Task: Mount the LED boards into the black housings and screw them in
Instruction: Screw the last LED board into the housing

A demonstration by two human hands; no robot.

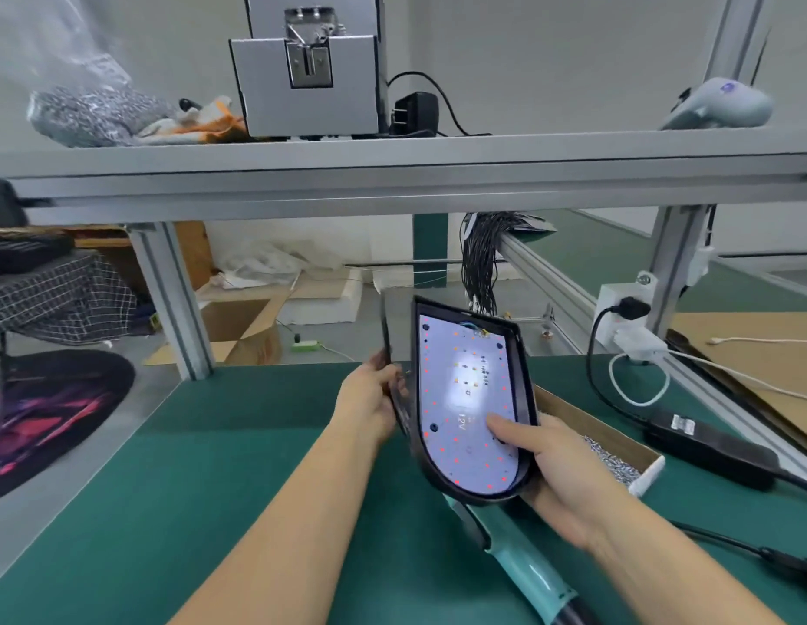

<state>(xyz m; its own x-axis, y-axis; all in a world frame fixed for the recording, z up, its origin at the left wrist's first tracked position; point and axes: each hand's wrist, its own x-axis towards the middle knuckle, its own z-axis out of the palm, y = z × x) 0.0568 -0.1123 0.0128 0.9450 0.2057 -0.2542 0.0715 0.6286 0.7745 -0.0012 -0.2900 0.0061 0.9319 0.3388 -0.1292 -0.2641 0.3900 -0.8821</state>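
Hands both up over the green surface (239,466): right hand (559,480) grips the black housing (525,399) from below, thumb pressed flat on the LED board (464,399) seated inside, tilted toward the camera. Left hand (370,399) curls round a second dark housing (385,336) just beside it, forearms reaching forward.

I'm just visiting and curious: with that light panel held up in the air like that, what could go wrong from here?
The LED board sits in the black housing, held tilted off the table; only the right hand's thumb presses it, so it might slip out. The left hand also grips a second black piece, which could drop. The teal screwdriver lies right beneath, so setting down could knock it.
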